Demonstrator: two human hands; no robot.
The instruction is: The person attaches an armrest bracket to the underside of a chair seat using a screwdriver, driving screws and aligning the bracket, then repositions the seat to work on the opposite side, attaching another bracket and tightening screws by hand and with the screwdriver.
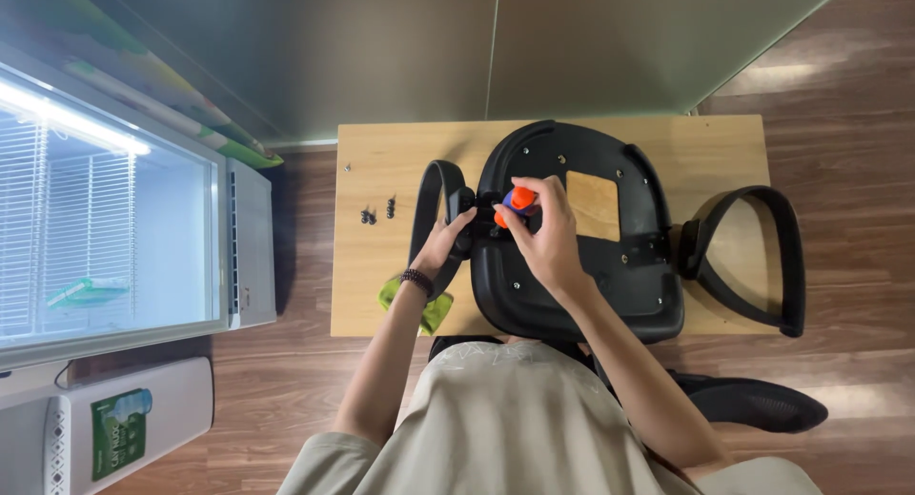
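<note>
At table centre, head view: upturned black chair seat (572,257) lies on the wooden table (381,171), underside up. Right hand (543,238) has its fingers pinched round an orange-handled screwdriver (519,201), tip hidden down at the seat's 9 o'clock edge. Left hand (446,243) has its fingers wrapped over the black armrest (431,209), pressing its bracket against that same edge. Beaded bracelet (416,282) on the left wrist.

Loose black screws (377,211) sit at 9 o'clock from the armrest, apart from it. Second armrest (748,257) lies at the seat's 3 o'clock, hanging partly past the table edge. Green cloth (429,309) at 7 o'clock, under the left forearm. Glass-door cooler (105,219) stands on the floor far at 9 o'clock.

Risks, as I judge them:
- driver tip slips off the screw head if the bracket shifts under the left hand's grip; fingers are close by.
- screws could roll off the table if it gets bumped.
- second armrest may tip off the edge if the seat is nudged.
</note>
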